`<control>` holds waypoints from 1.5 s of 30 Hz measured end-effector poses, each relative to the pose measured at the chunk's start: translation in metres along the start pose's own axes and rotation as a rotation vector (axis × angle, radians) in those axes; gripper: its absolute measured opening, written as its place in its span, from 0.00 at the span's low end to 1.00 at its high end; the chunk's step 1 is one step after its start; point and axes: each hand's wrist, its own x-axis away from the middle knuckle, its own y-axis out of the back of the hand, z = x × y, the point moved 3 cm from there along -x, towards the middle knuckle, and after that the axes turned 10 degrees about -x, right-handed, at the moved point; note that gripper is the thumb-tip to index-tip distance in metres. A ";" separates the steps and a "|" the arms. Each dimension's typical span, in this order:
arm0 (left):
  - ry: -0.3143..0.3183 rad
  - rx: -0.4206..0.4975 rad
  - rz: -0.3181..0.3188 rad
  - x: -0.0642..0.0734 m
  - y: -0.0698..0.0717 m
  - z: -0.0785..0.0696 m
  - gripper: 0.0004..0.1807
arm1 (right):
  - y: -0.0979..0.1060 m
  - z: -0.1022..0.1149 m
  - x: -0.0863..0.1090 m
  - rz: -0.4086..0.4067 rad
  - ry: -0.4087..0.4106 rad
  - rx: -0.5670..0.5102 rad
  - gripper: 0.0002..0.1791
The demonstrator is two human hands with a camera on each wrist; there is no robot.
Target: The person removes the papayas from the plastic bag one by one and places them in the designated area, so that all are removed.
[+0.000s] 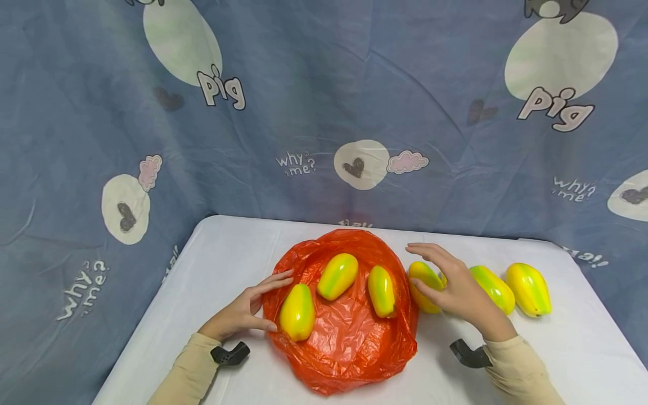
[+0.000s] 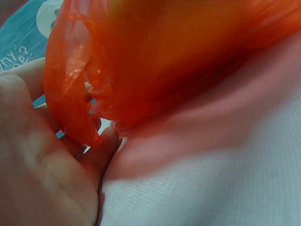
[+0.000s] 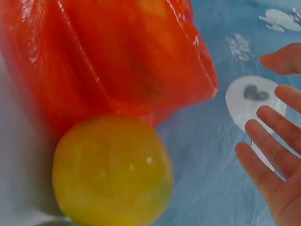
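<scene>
A red plastic bag (image 1: 349,337) lies with its mouth wide, and three yellow-green papayas (image 1: 297,312) sit inside. My left hand (image 1: 248,306) rests against the bag's left rim, fingers and thumb spread. Close up in the left wrist view, a loose fold of the bag (image 2: 70,94) hangs across the left fingers (image 2: 106,148). My right hand (image 1: 458,284) is over the table to the right of the bag, fingers extended and thumb apart, holding nothing. Below it a papaya (image 1: 424,289) stands beside the bag, also seen in the right wrist view as a yellow fruit (image 3: 113,174).
Two more papayas, an inner one (image 1: 496,288) and an outer one (image 1: 528,289), lie right of my right hand, which partly hides the inner one. Everything stands on a white-covered table (image 1: 243,242). A blue printed cloth (image 1: 304,112) hangs behind it.
</scene>
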 end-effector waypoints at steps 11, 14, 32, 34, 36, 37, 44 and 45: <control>0.009 0.000 0.000 0.000 0.000 0.001 0.48 | -0.020 0.011 -0.022 0.156 0.010 -0.041 0.32; 0.016 0.007 0.001 0.000 -0.001 0.001 0.48 | -0.026 0.015 -0.029 0.197 0.029 -0.041 0.32; 0.010 -0.004 -0.008 0.000 -0.001 0.001 0.48 | -0.061 0.022 -0.073 0.414 0.076 0.004 0.26; 0.013 -0.009 -0.008 0.000 -0.001 0.001 0.48 | -0.064 0.022 -0.076 0.426 0.080 0.016 0.27; 0.012 -0.012 -0.007 0.000 -0.001 0.002 0.48 | -0.068 0.023 -0.079 0.435 0.081 0.022 0.27; 0.012 -0.013 -0.006 0.000 -0.001 0.002 0.48 | -0.070 0.024 -0.080 0.442 0.082 0.022 0.27; 0.004 -0.009 -0.005 0.000 0.000 0.004 0.48 | -0.085 0.024 -0.088 0.497 0.104 0.042 0.27; 0.006 -0.005 -0.004 0.000 0.000 0.004 0.48 | -0.087 0.024 -0.089 0.504 0.104 0.048 0.28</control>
